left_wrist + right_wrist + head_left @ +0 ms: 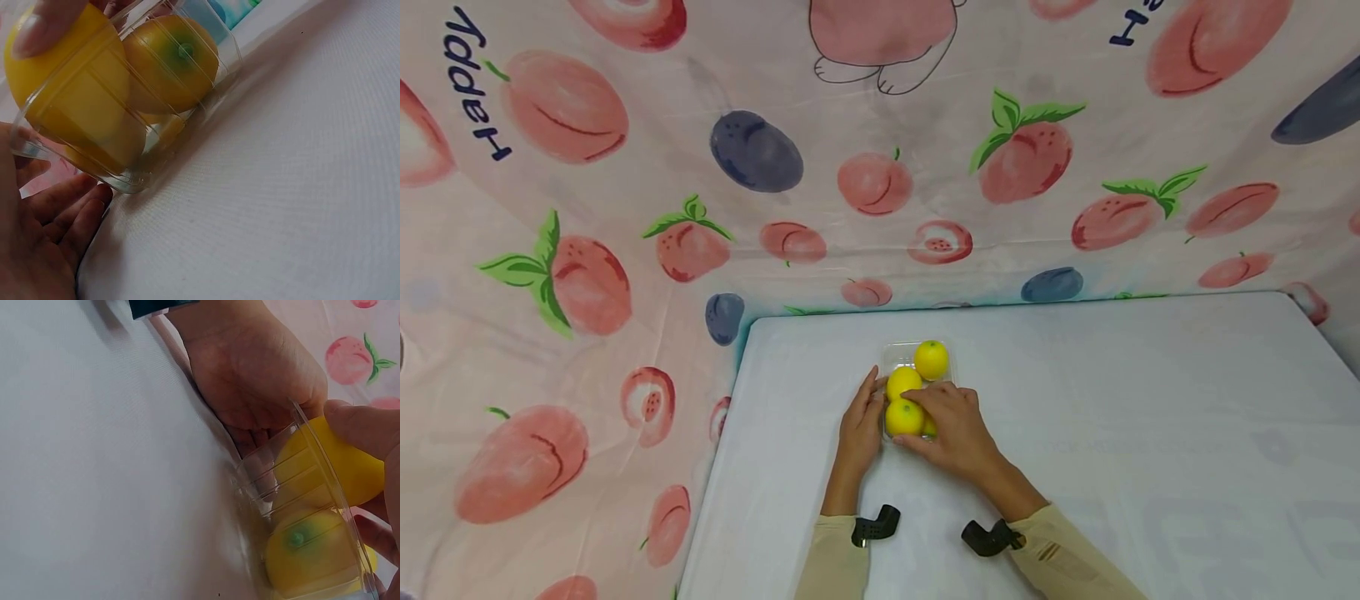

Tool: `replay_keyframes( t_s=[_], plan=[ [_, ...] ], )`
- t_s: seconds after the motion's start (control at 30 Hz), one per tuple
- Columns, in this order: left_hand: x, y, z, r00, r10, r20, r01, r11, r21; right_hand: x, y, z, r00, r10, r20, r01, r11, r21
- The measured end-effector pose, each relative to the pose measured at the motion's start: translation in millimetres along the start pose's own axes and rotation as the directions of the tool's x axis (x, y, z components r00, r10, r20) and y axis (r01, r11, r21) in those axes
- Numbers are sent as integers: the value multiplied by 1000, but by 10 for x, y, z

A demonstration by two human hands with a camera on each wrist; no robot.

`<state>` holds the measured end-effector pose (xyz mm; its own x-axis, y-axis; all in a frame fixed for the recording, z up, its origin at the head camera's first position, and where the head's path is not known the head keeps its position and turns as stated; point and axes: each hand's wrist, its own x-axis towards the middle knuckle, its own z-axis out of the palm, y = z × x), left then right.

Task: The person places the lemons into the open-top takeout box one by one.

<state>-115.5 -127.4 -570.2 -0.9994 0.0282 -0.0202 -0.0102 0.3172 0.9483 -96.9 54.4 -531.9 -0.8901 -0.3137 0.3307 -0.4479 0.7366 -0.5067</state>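
Note:
A clear plastic tray (pixel 897 353) holds several yellow citrus fruits, one of them a fruit (pixel 932 360) at its far right corner. My right hand (pixel 951 425) reaches over the right side and grips the near left citrus fruit (pixel 904 418), thumb on its near side and fingers across its far side. Another yellow fruit (pixel 904 382) sits just beyond it, and one more is partly hidden under the right hand. Along the tray's left wall lies my left hand (pixel 859 429), fingers extended; the left wrist view shows its fingertips (pixel 94 194) at the tray's lower corner.
The tray stands on a white-covered table (pixel 1120 433). A fruit-printed cloth (pixel 805 208) hangs behind the table and along its left side. Each wrist carries a black camera mount (pixel 877 525) by the cuff of a beige sleeve (pixel 835 558).

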Motion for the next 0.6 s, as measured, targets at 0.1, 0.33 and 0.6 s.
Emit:
replay_keyframes(
  t_s=[0.1, 0.33, 0.6],
  plan=[
    [2, -9, 5, 1000, 2, -3, -2, 1000, -1, 1, 0, -1, 1000, -6, 6, 6, 1000, -6],
    [1, -7, 7, 1000, 6, -2, -6, 1000, -11, 7, 4, 14, 1000, -9, 14, 9, 1000, -11],
    [-1, 2, 15, 1000, 1, -5, -1, 1000, -14, 5, 58, 46, 1000, -17, 7, 17, 1000, 9]
  ],
)
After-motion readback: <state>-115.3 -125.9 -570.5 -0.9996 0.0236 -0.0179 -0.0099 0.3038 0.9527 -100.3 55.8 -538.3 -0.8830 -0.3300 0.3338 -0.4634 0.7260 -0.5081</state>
